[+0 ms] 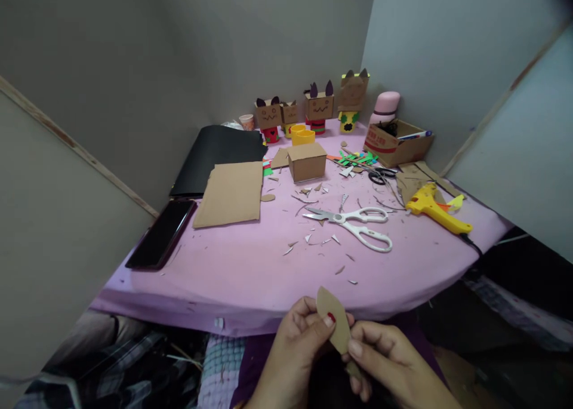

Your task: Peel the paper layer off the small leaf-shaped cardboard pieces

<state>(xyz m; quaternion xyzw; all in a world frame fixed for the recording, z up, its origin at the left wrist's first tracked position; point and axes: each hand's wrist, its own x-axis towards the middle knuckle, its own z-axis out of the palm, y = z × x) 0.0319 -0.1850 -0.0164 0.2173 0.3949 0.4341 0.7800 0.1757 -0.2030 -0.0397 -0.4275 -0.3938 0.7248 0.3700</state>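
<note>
Brown cardboard is what both hands hold: a small leaf-shaped piece [333, 324] with a sharp tip at the top. It is low in the picture, in front of the near edge of the pink table [250, 271], above the person's lap and not touching the table.

The left hand [298, 343] pinches the piece from the left, with its thumb pressed on the front. The right hand [387, 361] pinches the lower right edge with thumb and fingers. Both hands grip the piece. Neither one is empty.

To hold it well, I think the fingers should stay near the edges and press softly, so the thin cardboard stays flat. Two hands keep it steady.

The piece is long and thin. Its long line runs from the pointed tip, up and a little to the left, down to the lower right, where the other end hides behind the right hand's fingers. The tip points away from the person, toward the table.

On the table lie white scissors [356, 225], closed, well apart from the hands, with small scraps [313, 239] around them. A yellow glue gun [436, 208] lies at the right. A flat brown cardboard sheet [230, 194] and a dark phone [162, 233] are at the left. A small cardboard box [307, 161] sits further back. Cardboard figures with ears [319, 105] stand by the wall.
</note>
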